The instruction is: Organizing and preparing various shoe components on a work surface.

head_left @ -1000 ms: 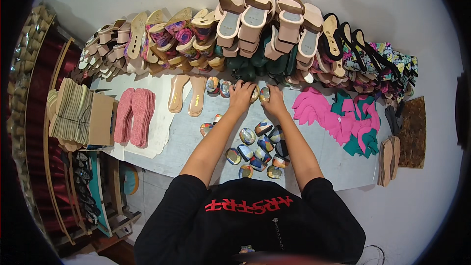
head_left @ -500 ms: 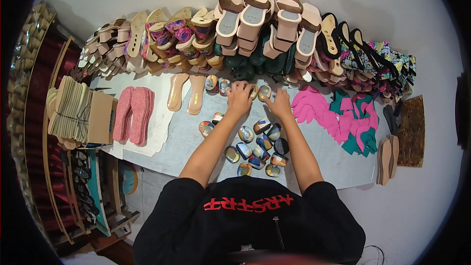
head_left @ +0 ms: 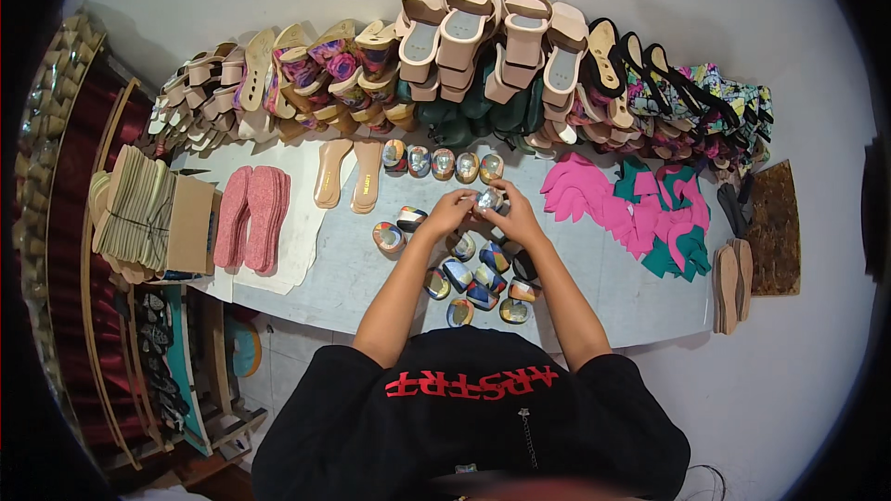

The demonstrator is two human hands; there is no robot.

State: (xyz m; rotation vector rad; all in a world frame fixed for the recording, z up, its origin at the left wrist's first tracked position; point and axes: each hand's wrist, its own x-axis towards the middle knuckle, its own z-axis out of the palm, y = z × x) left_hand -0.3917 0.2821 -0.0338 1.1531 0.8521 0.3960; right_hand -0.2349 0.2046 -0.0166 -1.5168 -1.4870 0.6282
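Observation:
Between my two hands, just in front of the row, is a patterned shoe heel (head_left: 488, 201) with a shiny face turned up. My left hand (head_left: 449, 213) is closed on its left side with the fingertips, and my right hand (head_left: 516, 215) grips it from the right. Beyond them, several more multicoloured heels (head_left: 443, 165) stand side by side in a line. Nearer my body lies a loose cluster of similar heels (head_left: 483, 295), partly covered by my right forearm. Two others, one of them a round-faced heel (head_left: 389, 237), sit left of my left wrist.
Finished sandals (head_left: 464, 28) are stacked along the back wall. Tan insoles (head_left: 366, 176) and pink soles (head_left: 252, 218) lie to the left, near a tied bundle of soles (head_left: 139, 209). Pink and green cut pieces (head_left: 640, 213) spread over the grey tabletop (head_left: 613, 311) at right.
Both hands have drawn back from the row toward me and come together on one heel. The row of heels, partly covered by my left hand before, now shows fully.

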